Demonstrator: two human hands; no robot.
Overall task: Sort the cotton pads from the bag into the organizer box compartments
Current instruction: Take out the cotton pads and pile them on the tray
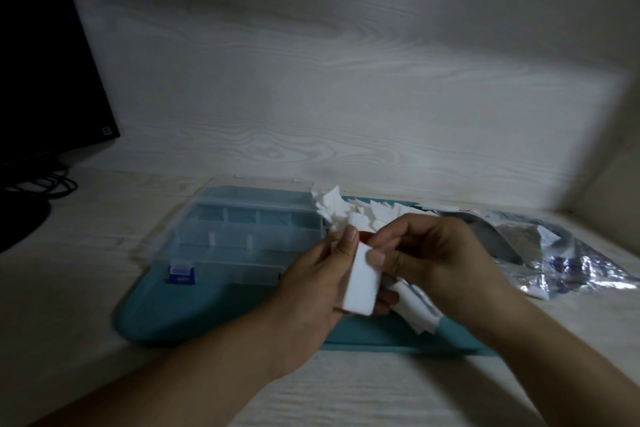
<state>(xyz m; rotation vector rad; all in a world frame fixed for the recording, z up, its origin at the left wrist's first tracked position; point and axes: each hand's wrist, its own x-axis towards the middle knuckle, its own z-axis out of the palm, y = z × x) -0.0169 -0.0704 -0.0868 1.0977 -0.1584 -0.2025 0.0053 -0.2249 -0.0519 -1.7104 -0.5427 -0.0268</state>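
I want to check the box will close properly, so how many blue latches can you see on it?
1. A single blue latch sits on the near left front edge of the clear organizer box. The left hand covers the box's near right end, so another latch may be hidden there.

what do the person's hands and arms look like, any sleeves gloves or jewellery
Both are bare: the left hand and right hand wear no gloves, and no rings, watch or bracelet show. The forearms are uncovered down to the frame edge, with no sleeve in view. The nails look short and unpainted.
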